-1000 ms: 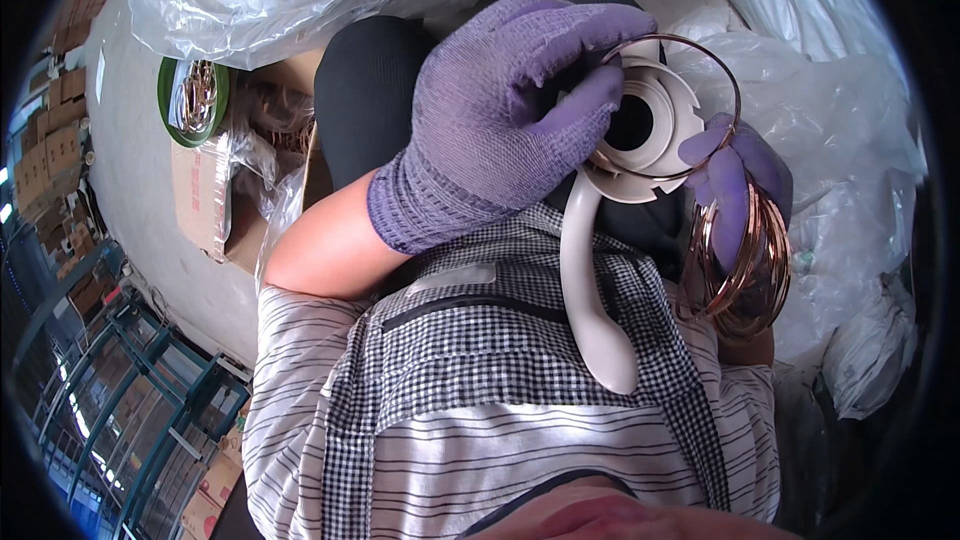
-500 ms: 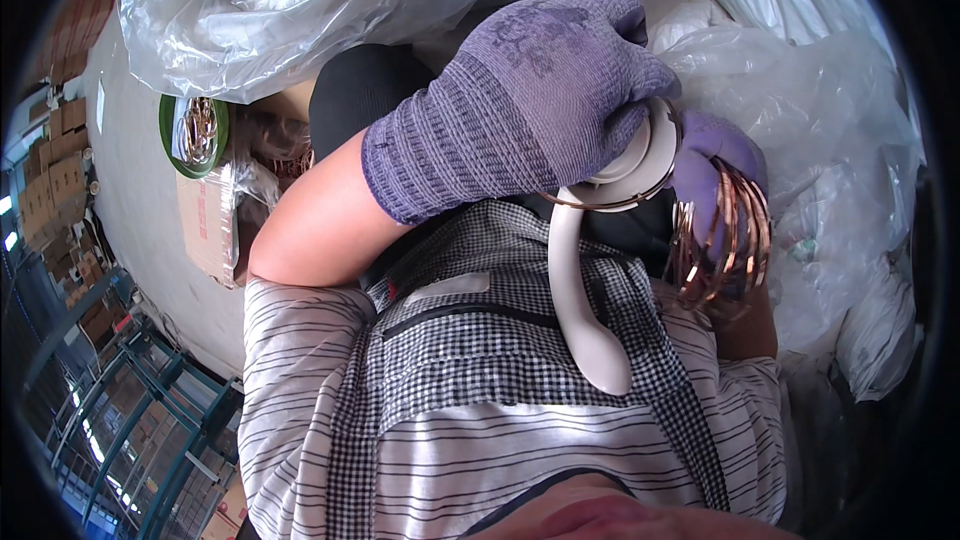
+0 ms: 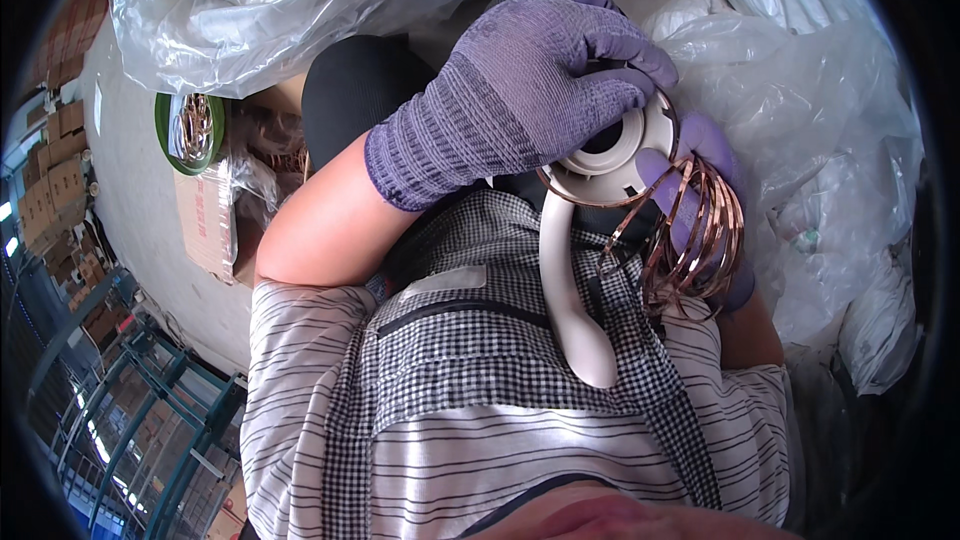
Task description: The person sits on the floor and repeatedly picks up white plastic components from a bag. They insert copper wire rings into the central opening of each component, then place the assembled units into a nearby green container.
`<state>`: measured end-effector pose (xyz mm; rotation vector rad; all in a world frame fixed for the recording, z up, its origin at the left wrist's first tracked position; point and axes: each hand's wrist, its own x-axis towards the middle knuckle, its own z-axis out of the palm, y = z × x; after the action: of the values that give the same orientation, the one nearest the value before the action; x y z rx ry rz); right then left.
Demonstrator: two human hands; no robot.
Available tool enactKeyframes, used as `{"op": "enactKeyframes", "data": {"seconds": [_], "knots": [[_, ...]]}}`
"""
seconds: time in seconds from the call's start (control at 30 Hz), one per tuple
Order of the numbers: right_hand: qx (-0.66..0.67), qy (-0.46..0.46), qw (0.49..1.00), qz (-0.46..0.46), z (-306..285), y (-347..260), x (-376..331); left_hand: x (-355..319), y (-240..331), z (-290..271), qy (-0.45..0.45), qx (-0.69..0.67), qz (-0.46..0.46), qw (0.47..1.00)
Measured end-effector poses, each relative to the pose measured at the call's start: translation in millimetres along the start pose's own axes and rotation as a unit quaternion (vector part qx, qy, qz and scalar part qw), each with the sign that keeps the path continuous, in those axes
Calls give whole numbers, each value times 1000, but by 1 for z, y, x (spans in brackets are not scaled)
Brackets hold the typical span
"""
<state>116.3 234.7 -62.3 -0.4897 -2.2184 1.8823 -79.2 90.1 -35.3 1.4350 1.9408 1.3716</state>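
A white round plastic part with a curved handle (image 3: 577,325), like the top of a kettle, lies tilted between my hands. Its stepped ring surrounds a dark round hole, and a thin copper-coloured band (image 3: 597,203) runs along its edge. My left hand (image 3: 560,75), in a purple knit glove, has its fingers bent over the part's far side. Also gloved, my right hand (image 3: 708,155) grips the right edge with the thumb on top. A bundle of thin copper-coloured rings (image 3: 715,230) hangs around the right hand's fingers. The handle points toward my checked apron.
Clear plastic bags (image 3: 830,140) lie at the right, and a big plastic bag (image 3: 250,30) with brown parts is at the far left. A green round tray (image 3: 162,130) of copper-coloured rings sits on a cardboard box (image 3: 205,225). A teal metal frame (image 3: 190,420) stands lower left.
My left fingers have loosened from a tight fist and spread over the round part, uncovering its hole. The rings on my right hand have swung left, and the right thumb now shows on the part.
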Motion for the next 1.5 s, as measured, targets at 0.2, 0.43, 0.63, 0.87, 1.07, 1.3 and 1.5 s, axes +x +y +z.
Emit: {"op": "enactKeyframes", "data": {"seconds": [0.2,0.43,0.63,0.87,1.07,1.3,1.5], "knots": [[185,-15,982,27,11,5,7,-12,-14,7,63,-181,3,981],[172,-21,979,105,6,-1,1,-36,-2,-18,31,-118,-39,992],[126,0,991,41,4,-2,0,-36,12,-28,8,7,7,1000],[113,-4,993,39,6,-6,2,-41,33,-16,6,172,3,985],[57,-18,998,-11,2,-7,6,-32,27,-20,50,172,23,984],[6,-8,999,-30,7,-10,5,-34,32,-21,34,126,-6,991],[34,-2,999,42,13,-20,4,-37,47,-14,43,219,-11,975]]}}
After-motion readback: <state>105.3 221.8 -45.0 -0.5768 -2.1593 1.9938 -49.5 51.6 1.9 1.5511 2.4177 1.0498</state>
